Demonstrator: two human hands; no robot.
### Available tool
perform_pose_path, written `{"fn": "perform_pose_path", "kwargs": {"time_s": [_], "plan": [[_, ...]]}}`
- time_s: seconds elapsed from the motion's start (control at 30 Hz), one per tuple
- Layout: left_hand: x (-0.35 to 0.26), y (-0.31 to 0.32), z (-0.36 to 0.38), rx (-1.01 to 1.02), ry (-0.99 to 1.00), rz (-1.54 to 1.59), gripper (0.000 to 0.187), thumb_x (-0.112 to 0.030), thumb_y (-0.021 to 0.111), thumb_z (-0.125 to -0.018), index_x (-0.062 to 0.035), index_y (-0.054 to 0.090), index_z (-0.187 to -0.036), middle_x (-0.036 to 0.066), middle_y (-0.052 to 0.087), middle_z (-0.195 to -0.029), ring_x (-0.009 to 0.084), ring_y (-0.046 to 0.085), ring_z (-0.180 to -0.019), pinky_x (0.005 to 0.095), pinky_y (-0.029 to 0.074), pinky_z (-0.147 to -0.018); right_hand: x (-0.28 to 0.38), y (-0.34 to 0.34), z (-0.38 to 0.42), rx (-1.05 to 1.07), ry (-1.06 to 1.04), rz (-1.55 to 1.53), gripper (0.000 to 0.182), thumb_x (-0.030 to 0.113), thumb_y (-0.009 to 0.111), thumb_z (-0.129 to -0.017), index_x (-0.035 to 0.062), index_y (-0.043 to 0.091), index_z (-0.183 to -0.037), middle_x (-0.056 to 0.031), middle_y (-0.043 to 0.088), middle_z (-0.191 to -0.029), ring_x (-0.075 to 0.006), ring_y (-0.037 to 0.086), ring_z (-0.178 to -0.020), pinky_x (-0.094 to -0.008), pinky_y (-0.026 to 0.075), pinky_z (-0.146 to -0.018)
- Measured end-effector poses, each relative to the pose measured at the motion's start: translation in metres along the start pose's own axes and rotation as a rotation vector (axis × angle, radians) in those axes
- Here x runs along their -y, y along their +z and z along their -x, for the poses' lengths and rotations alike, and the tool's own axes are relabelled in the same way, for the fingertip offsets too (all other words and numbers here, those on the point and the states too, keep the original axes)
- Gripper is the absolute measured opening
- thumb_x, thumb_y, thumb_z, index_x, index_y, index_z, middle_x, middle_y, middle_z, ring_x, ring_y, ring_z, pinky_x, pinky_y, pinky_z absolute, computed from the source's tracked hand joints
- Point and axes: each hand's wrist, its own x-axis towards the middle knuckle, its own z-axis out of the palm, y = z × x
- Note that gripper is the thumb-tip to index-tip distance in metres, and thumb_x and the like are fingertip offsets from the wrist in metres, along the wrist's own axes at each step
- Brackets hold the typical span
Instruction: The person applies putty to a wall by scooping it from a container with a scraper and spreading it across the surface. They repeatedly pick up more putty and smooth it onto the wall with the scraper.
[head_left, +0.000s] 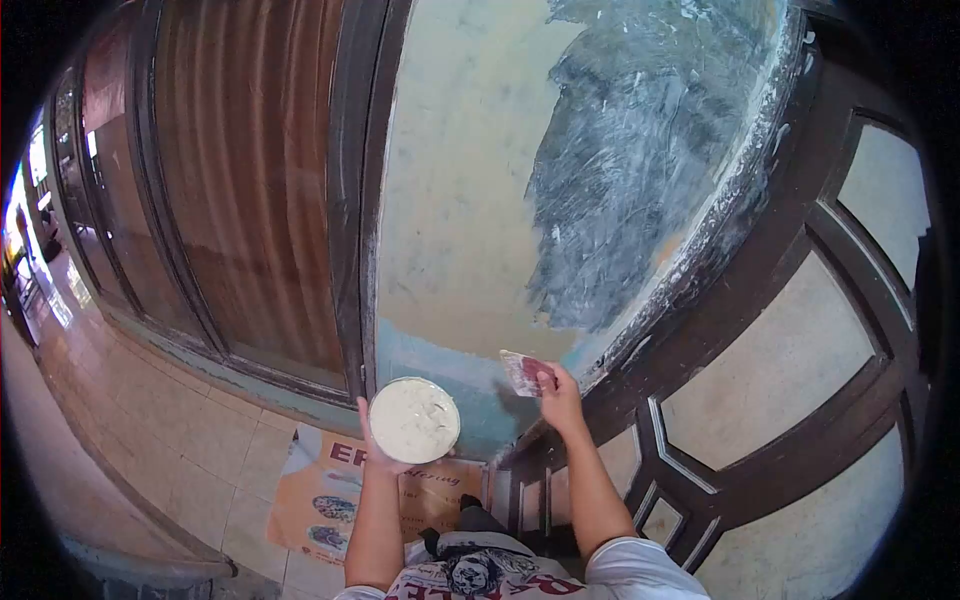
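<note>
My left hand (379,448) is wrapped under and around a round tub of off-white wall putty (414,419), held in front of the lower wall. The putty's surface looks lumpy and stirred. In my right hand (559,388) is a reddish putty scraper (524,373) with whitish putty smeared over its blade. The scraper is up near the wall (460,200); whether it touches cannot be made out. Cream paint covers the wall's left part, and a grey, streaky putty patch (640,170) spreads over its upper right.
Left of the wall stands a dark-framed window with a brown curtain (245,180). A dark panelled wooden door (770,350) is close on the right. A printed orange banner (310,495) lies on the tiled floor (190,430) by my feet.
</note>
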Motion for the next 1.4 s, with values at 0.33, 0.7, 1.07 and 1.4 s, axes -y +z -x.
{"fn": "perform_pose_path", "kwargs": {"time_s": [0.33, 0.7, 1.07, 1.4], "plan": [[0.001, -0.019, -0.032, 0.307, 0.072, -0.100, 0.106, -0.093, 0.033, -0.082, -0.0158, 0.039, -0.154, 0.027, 0.049, -0.147, 0.0589, 0.061, -0.110, 0.0715, 0.058, -0.069, -0.058, -0.055, -0.084, 0.081, 0.015, 0.155, 0.025, 0.025, 0.066, -0.101, 0.0019, 0.068, -0.108, -0.0134, 0.074, -0.096, -0.0278, 0.071, -0.085, -0.0364, 0.054, -0.078], [0.013, -0.001, -0.020, 0.166, 0.205, -0.096, 0.110, -0.095, 0.031, -0.080, -0.0131, 0.042, -0.151, 0.026, 0.055, -0.141, 0.0574, 0.063, -0.107, 0.0715, 0.057, -0.067, -0.062, -0.031, -0.136, 0.020, -0.411, 0.786, 0.012, 0.021, 0.066, -0.092, 0.0094, 0.063, -0.095, -0.0125, 0.068, -0.091, -0.0364, 0.067, -0.088, -0.0505, 0.054, -0.070], [0.011, -0.014, 0.032, -0.077, 0.291, -0.025, 0.113, -0.097, 0.031, -0.078, -0.0120, 0.041, -0.152, 0.028, 0.057, -0.136, 0.0615, 0.064, -0.096, 0.0649, 0.058, -0.060, -0.042, -0.037, -0.131, -0.136, -0.515, 0.764, 0.012, 0.023, 0.066, -0.092, 0.0115, 0.064, -0.095, -0.0090, 0.065, -0.090, -0.0327, 0.065, -0.089, -0.0498, 0.053, -0.067], [0.004, -0.031, 0.048, 0.027, 0.237, -0.218, 0.107, -0.094, 0.031, -0.081, -0.0140, 0.045, -0.150, 0.023, 0.057, -0.141, 0.0534, 0.066, -0.103, 0.0665, 0.059, -0.057, -0.048, -0.034, -0.124, -0.222, -0.500, 0.667, 0.012, 0.024, 0.066, -0.092, 0.0131, 0.063, -0.090, -0.0081, 0.064, -0.089, -0.0325, 0.065, -0.089, -0.0490, 0.054, -0.067]]}}
